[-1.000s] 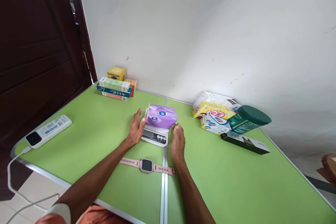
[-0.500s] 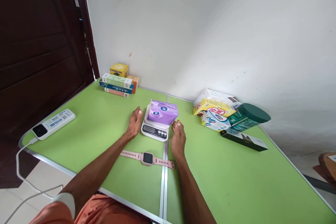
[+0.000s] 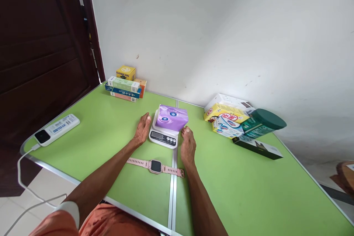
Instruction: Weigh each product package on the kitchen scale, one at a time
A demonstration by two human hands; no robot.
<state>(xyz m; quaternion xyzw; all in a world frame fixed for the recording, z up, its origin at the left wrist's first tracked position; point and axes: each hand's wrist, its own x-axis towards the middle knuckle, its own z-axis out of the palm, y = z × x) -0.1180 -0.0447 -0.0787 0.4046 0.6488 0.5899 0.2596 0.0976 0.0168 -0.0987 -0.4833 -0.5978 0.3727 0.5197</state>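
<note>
A purple tissue pack [image 3: 172, 118] lies on a white digital kitchen scale [image 3: 163, 139] in the middle of the green table. My left hand [image 3: 143, 129] rests on its edge just left of the scale, fingers stretched forward and holding nothing. On the other side, my right hand [image 3: 188, 143] stands on the table close to the scale's right edge, fingers extended, also holding nothing. Its fingertips are partly hidden near the pack's corner. Between my forearms a pink smartwatch [image 3: 155, 166] is laid out flat with its strap open.
Several small boxes [image 3: 123, 90] are stacked at the back left. At the right stand a yellow box [image 3: 225, 113], a blue-white box [image 3: 227, 128], a green tub [image 3: 262, 122] and a long black box [image 3: 257, 147]. A white device [image 3: 57, 129] with a cable lies at the left edge.
</note>
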